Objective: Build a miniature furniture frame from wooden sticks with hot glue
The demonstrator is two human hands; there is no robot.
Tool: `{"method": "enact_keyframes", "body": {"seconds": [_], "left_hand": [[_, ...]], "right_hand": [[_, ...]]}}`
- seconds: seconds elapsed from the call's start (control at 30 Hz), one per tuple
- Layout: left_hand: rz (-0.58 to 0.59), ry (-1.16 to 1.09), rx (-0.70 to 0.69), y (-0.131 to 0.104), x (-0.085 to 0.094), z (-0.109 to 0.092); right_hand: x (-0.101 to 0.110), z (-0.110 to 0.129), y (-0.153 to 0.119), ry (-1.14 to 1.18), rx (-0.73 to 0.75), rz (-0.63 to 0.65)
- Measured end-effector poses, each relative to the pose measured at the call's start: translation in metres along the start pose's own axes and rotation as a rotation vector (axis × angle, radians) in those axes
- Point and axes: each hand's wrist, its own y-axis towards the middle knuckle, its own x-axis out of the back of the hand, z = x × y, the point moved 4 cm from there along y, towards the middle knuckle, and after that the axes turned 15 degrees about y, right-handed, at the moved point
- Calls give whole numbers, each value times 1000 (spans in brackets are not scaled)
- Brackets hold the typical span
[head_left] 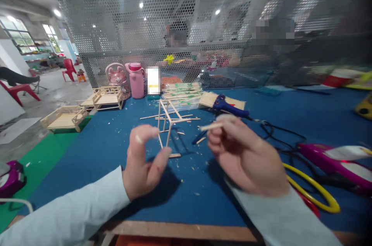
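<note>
A small open frame of thin wooden sticks (171,122) stands on the blue table, left of the middle. My left hand (147,162) is close to its left side, thumb and fingers apart, holding nothing. Whether a fingertip touches the frame I cannot tell. On the right, my right hand (247,153) pinches a short wooden stick (213,126) between thumb and fingers, its free end pointing left toward the frame. Behind that hand a blue glue gun (229,107) lies by a pale wooden piece.
Small wooden furniture models (65,118) stand at the left edge. A pink bottle (136,81) and bundled sticks (183,92) sit at the back, before a perforated metal screen (124,32). Black cables, a yellow ring (316,187) and a magenta tool (322,156) lie right.
</note>
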Motion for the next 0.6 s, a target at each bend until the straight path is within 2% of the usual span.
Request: {"method": "enact_keyframes", "body": {"seconds": [0.03, 0.07, 0.1, 0.17, 0.27, 0.37, 0.47, 0.53, 0.57, 0.6], "left_hand": [[80, -52, -68, -1, -1, -9], [227, -125, -60, -3, -5, -16], [324, -211, -46, -5, -7, -23], [472, -328, -14, -9, -13, -34], [502, -397, 86, -12, -18, -37], [491, -406, 182, -15, -21, -32], [487, -386, 366, -18, -25, -21], [557, -434, 565, -24, -32, -14], [621, -490, 662, -28, -37, -12], [693, -554, 747, -32, -42, -11]], "right_hand": [[-3, -7, -14, 8, -65, 45], [-5, -16, -28, 43, -152, 76], [-7, -25, -42, 104, -226, 107], [-7, -40, -63, 237, -288, 70], [-2, -55, -76, 307, -294, -25], [5, -59, -73, 210, -346, -73], [20, -45, -52, -211, -379, -13], [38, -15, -28, -717, -152, -51], [48, 6, -17, -1023, 20, -143], [56, 23, -8, -1346, 103, -197]]}}
